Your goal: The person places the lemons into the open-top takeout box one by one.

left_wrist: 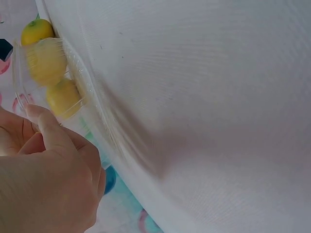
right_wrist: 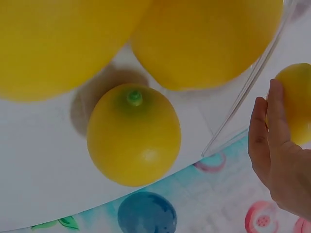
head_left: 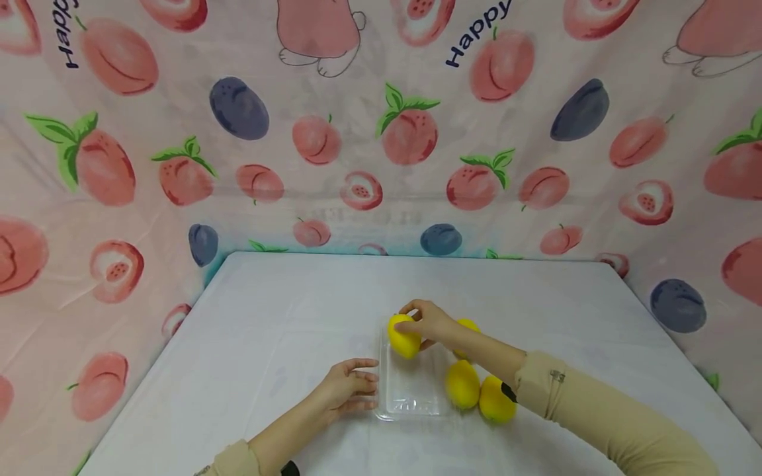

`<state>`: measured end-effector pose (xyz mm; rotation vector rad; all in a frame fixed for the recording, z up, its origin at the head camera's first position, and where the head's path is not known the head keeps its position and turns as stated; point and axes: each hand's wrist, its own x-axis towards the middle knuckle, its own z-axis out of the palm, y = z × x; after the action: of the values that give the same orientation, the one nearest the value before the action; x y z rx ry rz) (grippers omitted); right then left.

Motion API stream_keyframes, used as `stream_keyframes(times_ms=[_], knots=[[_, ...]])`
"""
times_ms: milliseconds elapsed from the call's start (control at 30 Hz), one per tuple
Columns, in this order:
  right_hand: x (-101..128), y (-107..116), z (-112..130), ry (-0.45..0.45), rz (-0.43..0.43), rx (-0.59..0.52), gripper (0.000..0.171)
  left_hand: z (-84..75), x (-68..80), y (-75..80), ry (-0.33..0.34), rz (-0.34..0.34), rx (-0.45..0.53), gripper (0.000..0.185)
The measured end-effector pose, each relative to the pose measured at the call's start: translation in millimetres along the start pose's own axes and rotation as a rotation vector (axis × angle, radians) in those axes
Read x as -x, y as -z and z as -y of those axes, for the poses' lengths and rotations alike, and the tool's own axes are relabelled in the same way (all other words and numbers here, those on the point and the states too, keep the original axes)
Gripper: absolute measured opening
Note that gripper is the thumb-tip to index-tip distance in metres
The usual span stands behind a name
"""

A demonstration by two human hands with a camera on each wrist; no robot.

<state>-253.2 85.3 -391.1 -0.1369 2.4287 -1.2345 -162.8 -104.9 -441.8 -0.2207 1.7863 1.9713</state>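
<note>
**A:** Start on the left. What is your left hand (head_left: 345, 390) doing?

**B:** Your left hand lies on the white table (head_left: 268, 317). Its fingers are nearly straight and their tips touch the left side of the clear tray (head_left: 411, 406). They press on it and grip nothing.

**A:** How will that tray feel?

**B:** I think it is thin plastic, very light and bendy. It could slide if you push hard, so a flat hand on its side is a good way to keep it in place.

**A:** And in the middle?

**B:** Your right hand (head_left: 430, 322) is over the far end of the tray. Its fingers are curled round a yellow lemon (head_left: 403, 337), holding it from the top and the side. The lemon is just above the tray floor, or maybe touching it. I cannot tell which.

**A:** How will the lemon handle?

**B:** It looks round, smooth and firm, so it may roll or slip. Take it round its fat middle, like you do now.

**A:** What is to the right?

**B:** Three more lemons lie on the table. Two near ones (head_left: 463, 383) touch just right of the tray, under your arm. One far lemon (head_left: 468, 325) peeks out behind your right hand.
</note>
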Motion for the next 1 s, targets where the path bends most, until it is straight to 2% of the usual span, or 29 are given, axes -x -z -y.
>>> stream_keyframes(times_ms=[400, 867, 1000], knots=[[-2, -16, -4, -0.020, -0.006, 0.044, 0.037, -0.3, -0.7, -1.5, 0.016, -0.006, -0.015, 0.042], [-1, -22, -13, -0.038, -0.030, 0.078, 0.041, -1.3, -1.2, -4.1, 0.025, -0.018, -0.007, 0.041], [1, -21, -13, -0.038, -0.024, 0.060, 0.041, -0.9, -1.7, -3.4, 0.024, -0.019, -0.014, 0.042]])
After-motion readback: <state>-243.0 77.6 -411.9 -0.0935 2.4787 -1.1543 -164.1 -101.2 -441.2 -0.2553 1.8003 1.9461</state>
